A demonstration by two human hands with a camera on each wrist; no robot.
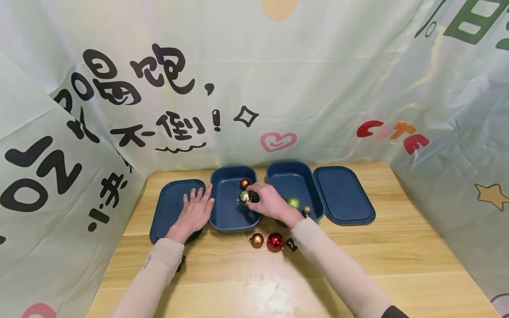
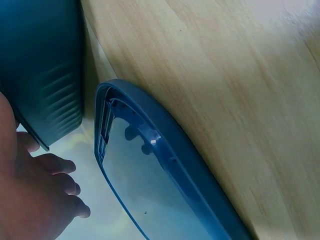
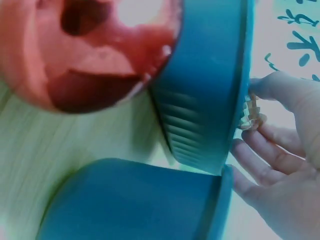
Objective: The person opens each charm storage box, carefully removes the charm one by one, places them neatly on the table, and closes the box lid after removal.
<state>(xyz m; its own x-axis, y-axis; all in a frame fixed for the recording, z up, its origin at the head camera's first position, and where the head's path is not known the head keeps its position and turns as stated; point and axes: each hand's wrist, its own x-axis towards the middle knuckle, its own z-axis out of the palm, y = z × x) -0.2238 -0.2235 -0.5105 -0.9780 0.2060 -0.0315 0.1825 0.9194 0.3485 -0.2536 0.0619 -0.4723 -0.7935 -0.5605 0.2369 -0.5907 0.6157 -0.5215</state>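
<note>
Over the left blue box [image 1: 234, 221], my right hand [image 1: 270, 201] pinches a shiny, faceted gold bauble [image 1: 244, 196] between thumb and fingers. The right wrist view shows the bauble partly hidden behind the box wall. A copper bauble [image 1: 245, 183] lies inside this box, just beyond the held one. My left hand [image 1: 195, 212] is spread above the left blue lid [image 1: 167, 207], its fingertips at the box's left rim; contact cannot be told. The right blue box [image 1: 292, 179] holds a green glittery bauble [image 1: 293, 202] and a small gold bauble [image 1: 306, 210].
In front of the boxes, a copper bauble [image 1: 256, 240] and a red bauble [image 1: 275, 241] lie on the wooden table [image 1: 222, 282]. Another blue lid [image 1: 343, 194] rests right of the right box. Printed cloth [image 1: 318, 88] hangs behind and at both sides.
</note>
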